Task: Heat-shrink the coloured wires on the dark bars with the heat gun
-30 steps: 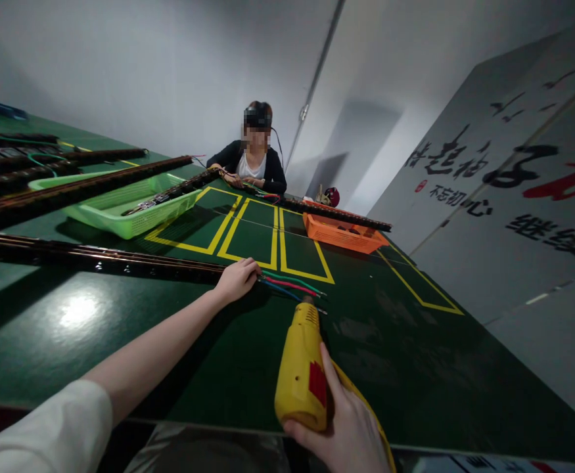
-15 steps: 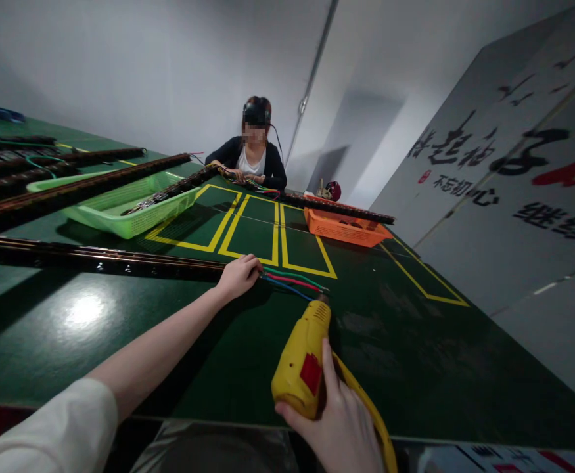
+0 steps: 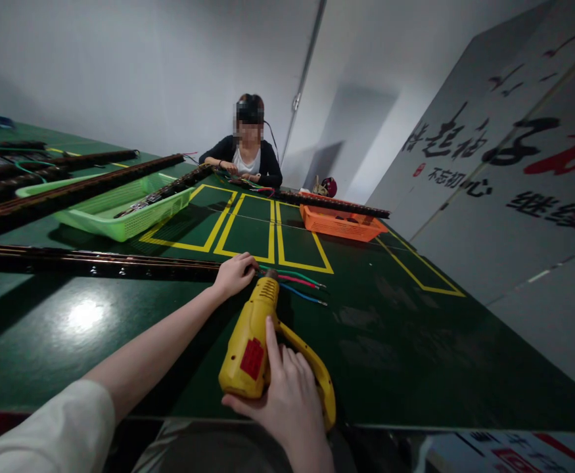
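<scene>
My right hand (image 3: 287,387) is wrapped round a yellow heat gun (image 3: 250,341) with a red label, its index finger stretched along the body. The gun's nozzle points at the near end of some wires, close beside my left hand (image 3: 236,272). My left hand is closed at the right end of a long dark copper-brown bar (image 3: 94,261), where the wires come out; its fingers hide the exact grip. A green, a red and a blue wire (image 3: 303,294) fan out to the right over the table, with bare metal tips.
On the green table (image 3: 405,368) are yellow taped outlines, a light green basket (image 3: 119,226) and an orange basket (image 3: 341,226). More dark bars (image 3: 70,187) lie at the left, partly across the green basket. Opposite, a co-worker (image 3: 248,151) handles wires.
My right hand has moved the heat gun left, taking its nozzle from the wire tips to near my left hand. The blue wire now lies farther from the others.
</scene>
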{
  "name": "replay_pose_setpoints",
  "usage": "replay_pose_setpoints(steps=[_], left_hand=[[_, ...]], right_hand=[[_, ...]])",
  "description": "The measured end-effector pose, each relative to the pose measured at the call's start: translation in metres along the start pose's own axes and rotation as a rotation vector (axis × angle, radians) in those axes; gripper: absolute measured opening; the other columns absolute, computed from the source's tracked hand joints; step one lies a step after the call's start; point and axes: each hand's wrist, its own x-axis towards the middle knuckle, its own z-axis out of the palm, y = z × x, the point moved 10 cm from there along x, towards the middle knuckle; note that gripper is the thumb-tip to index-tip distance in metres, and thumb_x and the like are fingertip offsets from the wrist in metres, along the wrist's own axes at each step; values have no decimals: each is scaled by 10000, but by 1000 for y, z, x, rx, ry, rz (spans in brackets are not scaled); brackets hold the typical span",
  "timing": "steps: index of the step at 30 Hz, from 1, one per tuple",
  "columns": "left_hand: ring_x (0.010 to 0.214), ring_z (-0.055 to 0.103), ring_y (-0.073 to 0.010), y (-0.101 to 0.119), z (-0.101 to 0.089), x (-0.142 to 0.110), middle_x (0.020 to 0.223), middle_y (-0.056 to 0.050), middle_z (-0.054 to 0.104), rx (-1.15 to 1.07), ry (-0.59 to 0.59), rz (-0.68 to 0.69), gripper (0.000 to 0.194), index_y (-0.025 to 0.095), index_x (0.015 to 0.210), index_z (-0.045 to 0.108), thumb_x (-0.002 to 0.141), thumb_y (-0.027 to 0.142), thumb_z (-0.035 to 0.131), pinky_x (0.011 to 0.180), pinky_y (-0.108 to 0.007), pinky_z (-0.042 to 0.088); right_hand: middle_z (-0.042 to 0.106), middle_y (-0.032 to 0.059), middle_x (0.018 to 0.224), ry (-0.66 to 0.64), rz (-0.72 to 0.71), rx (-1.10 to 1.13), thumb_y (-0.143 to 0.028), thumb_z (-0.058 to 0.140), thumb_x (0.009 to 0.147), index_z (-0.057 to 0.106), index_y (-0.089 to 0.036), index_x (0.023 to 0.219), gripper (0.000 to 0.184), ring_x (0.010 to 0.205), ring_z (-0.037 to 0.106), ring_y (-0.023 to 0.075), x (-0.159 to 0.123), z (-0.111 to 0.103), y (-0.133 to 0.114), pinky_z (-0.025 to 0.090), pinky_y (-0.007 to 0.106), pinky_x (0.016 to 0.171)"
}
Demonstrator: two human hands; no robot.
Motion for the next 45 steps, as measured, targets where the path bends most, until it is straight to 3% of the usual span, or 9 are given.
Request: replay_pose_setpoints(steps=[6, 10, 17, 21, 25, 29, 33, 38, 45], left_hand=[[884, 537, -134, -2, 1, 0, 925, -11, 577, 33, -1, 14, 225, 205, 889, 596, 839, 258, 383, 719, -250, 402], [904, 533, -134, 0, 2, -1, 941, -15, 577, 39, 4, 43, 231, 205, 906, 597, 848, 253, 379, 755, -253, 416], [938, 536, -135, 3, 0, -3, 991, -18, 582, 23, -15, 54, 255, 211, 922, 623, 854, 249, 381, 799, -258, 432], [939, 538, -136, 3, -1, -3, 1012, -16, 582, 13, -28, 46, 261, 216, 929, 623, 861, 262, 375, 769, -259, 439], [942, 537, -144, 3, -1, -3, 1028, -30, 580, 6, -47, 41, 275, 209, 945, 617, 869, 289, 365, 739, -259, 442], [936, 533, -142, 5, 0, -3, 1020, -25, 576, 15, -66, 47, 262, 213, 950, 609, 864, 308, 381, 726, -258, 440], [937, 530, -140, 5, 0, -3, 1014, -24, 572, 16, -59, 48, 252, 210, 951, 608, 859, 309, 395, 728, -253, 436], [923, 525, -136, 3, 2, -2, 1006, -23, 568, 11, -56, 39, 239, 203, 929, 603, 855, 302, 398, 722, -250, 424], [912, 515, -146, 6, 5, -1, 980, -15, 568, 97, -53, 61, 219, 206, 923, 562, 857, 293, 372, 725, -281, 385]], right_hand=[[561, 68, 994, -16, 3, 24, -783, 618, 513, 136, -215, 1467, 1211, 908, 508, 269, 1, 4, 0, 391, 458, 862], [561, 75, 1026, -59, 19, 52, -754, 661, 486, 91, -216, 1472, 1260, 939, 508, 279, -2, 4, 5, 374, 458, 888], [526, 45, 1219, -214, 90, 59, -702, 705, 459, 29, -290, 1468, 1282, 1060, 501, 267, -15, -2, 39, 349, 410, 951], [554, 42, 1172, -189, 148, 12, -641, 742, 449, 99, -253, 1470, 1267, 1020, 516, 259, -26, -14, 65, 367, 387, 917], [572, 43, 1146, -149, 257, -34, -512, 740, 542, 98, -236, 1471, 1162, 1024, 522, 254, -38, -29, 93, 384, 359, 878], [568, 53, 1170, -58, 349, -110, -501, 698, 614, 91, -255, 1471, 1079, 1013, 540, 272, -45, -45, 110, 400, 372, 851], [574, 72, 1156, -55, 354, -134, -551, 665, 642, 63, -242, 1473, 1072, 1010, 547, 287, -45, -43, 110, 408, 387, 850], [561, 103, 1151, -140, 399, -113, -664, 555, 679, -23, -204, 1470, 1082, 1029, 527, 308, -45, -29, 105, 404, 422, 851], [543, 71, 1145, -189, 328, -36, -619, 632, 635, -56, -246, 1464, 1140, 1058, 492, 293, -35, -15, 70, 357, 427, 926]])
